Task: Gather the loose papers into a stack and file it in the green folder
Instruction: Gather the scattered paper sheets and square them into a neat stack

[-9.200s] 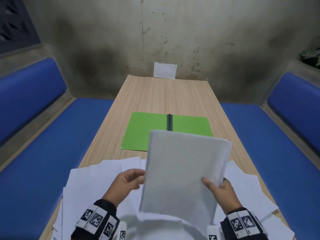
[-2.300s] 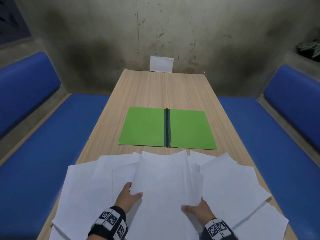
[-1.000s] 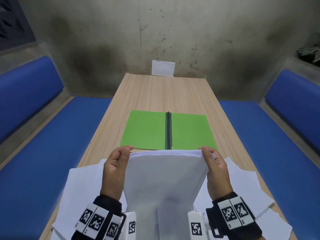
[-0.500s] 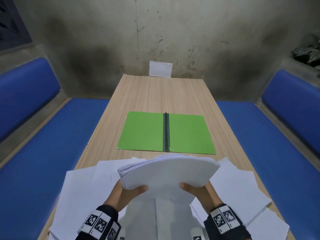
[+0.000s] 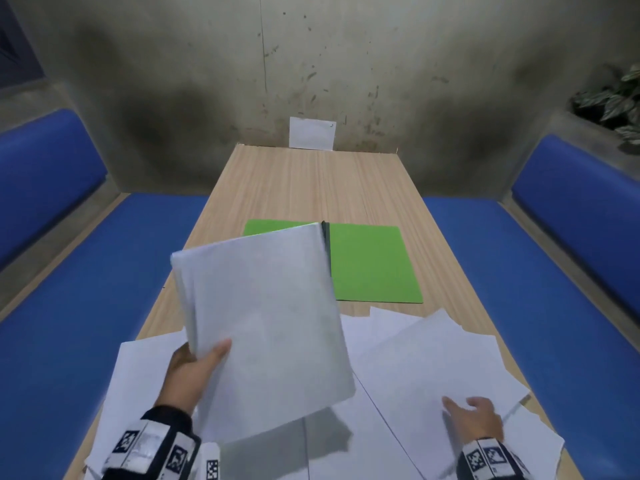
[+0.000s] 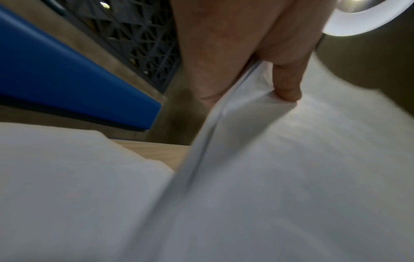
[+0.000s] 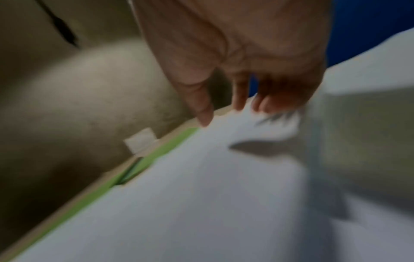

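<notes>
The left hand (image 5: 194,368) is raised in front of the body, its thumb lying across the top face of a stack of papers (image 5: 263,327) and the other fingers hidden beneath it, gripping the stack at its lower left corner. The right hand (image 5: 474,415) is low and out to the right, palm down, fingers relaxed and spread with nothing in its grasp. Both wrists wear bands with black-and-white markers.
</notes>
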`<state>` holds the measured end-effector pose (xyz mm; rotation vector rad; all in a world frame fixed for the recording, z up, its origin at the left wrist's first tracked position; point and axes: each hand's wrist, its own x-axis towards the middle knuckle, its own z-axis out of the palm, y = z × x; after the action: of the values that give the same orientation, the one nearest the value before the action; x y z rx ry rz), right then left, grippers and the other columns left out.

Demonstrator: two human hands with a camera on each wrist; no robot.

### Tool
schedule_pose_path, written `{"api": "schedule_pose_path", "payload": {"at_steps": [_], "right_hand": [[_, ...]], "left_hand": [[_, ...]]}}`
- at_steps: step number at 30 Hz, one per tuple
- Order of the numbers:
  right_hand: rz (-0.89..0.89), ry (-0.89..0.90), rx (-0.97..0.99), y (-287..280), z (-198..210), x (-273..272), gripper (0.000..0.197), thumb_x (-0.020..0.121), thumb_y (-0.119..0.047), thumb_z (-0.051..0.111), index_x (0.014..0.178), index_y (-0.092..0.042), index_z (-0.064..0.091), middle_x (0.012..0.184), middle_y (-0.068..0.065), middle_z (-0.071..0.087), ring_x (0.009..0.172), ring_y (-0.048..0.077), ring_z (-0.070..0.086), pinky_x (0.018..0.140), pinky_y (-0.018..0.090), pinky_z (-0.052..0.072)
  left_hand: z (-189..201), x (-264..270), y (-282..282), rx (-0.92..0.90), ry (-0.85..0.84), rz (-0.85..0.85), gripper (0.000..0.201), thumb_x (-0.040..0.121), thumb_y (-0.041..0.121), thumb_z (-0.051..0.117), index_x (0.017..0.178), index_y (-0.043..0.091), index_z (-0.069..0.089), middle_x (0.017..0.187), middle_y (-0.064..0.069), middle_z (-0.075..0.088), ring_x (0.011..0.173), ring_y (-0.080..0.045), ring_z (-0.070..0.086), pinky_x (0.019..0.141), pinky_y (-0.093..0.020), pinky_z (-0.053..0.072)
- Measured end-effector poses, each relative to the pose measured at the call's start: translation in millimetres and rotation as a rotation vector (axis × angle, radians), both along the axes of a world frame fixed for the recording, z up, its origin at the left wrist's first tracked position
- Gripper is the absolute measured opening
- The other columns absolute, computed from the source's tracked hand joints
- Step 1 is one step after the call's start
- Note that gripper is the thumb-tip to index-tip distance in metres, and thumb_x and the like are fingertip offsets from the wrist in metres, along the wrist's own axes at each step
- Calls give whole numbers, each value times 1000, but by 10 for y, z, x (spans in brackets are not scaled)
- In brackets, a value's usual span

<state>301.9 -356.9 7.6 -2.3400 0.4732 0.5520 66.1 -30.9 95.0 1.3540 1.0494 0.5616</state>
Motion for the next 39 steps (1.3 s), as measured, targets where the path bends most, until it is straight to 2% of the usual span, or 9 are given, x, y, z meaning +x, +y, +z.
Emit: {"api": "schedule_pose_path", "payload": {"at_steps": [5,9,12,15,17,22,28,34,39], "right_hand": [[-319,127,-32,-156,-4,42,81,69,-23,77,130,6,34,133,25,42,124,39,46,100,49,38],[-176,90,-32,-165,-70,62,56,70,-18,67,117,9,52,114,24,58,114,38,54,90,42,42],[-106,-18,2,-151,-61,70,39,90,-17,49,120,8,55,123,25,56,113,38,51,102,42,38],[-10,-36,63,-93,-15,97,37,92,-12,42,121,8,54,117,26,57,97,32,50,101,42,40],[53,12,87,-12,63,48,39,93,-10,41,128,7,50,126,25,54,109,34,52,102,39,39],[246,55,75,214,-26,-149,24,87,-13,51,102,0,63,112,19,65,91,24,56,80,25,40],[285,39,109,446,-69,-348,29,81,-6,53,109,-4,51,87,7,59,80,25,54,59,26,39],[351,171,291,521,-30,-420,29,87,-4,52,116,-2,53,112,13,62,102,28,57,91,34,46],[432,173,351,478,111,-459,29,83,6,39,98,-4,62,89,8,64,82,22,57,69,26,45]], "left_hand": [[-278,-218,141,-118,82,65,39,79,29,70,109,5,60,102,-18,69,92,-36,66,90,-51,50],[-427,-313,62,-174,92,59,40,82,23,68,115,2,57,105,-18,68,96,-36,65,94,-53,48],[-425,-352,20,-165,94,44,29,86,17,63,110,2,56,103,-17,65,93,-34,62,87,-43,48],[-366,-394,-7,-137,92,47,24,88,15,60,109,9,52,104,-16,60,93,-32,57,84,-40,44],[-369,-421,0,-152,91,39,23,88,17,60,108,11,50,103,-14,59,94,-32,55,85,-41,42],[-532,-445,-35,-201,133,0,22,84,15,65,101,9,54,96,-14,64,96,-34,60,95,-47,45],[-891,-330,-172,-300,201,-122,45,72,23,78,106,-3,63,99,-18,71,94,-34,66,93,-46,49],[-821,-107,-396,-245,236,-274,34,63,29,78,88,9,66,81,-5,71,81,-26,66,68,-30,49],[-799,3,-453,-220,250,-350,54,59,36,74,102,5,65,91,-11,73,84,-26,69,70,-32,52]]}}
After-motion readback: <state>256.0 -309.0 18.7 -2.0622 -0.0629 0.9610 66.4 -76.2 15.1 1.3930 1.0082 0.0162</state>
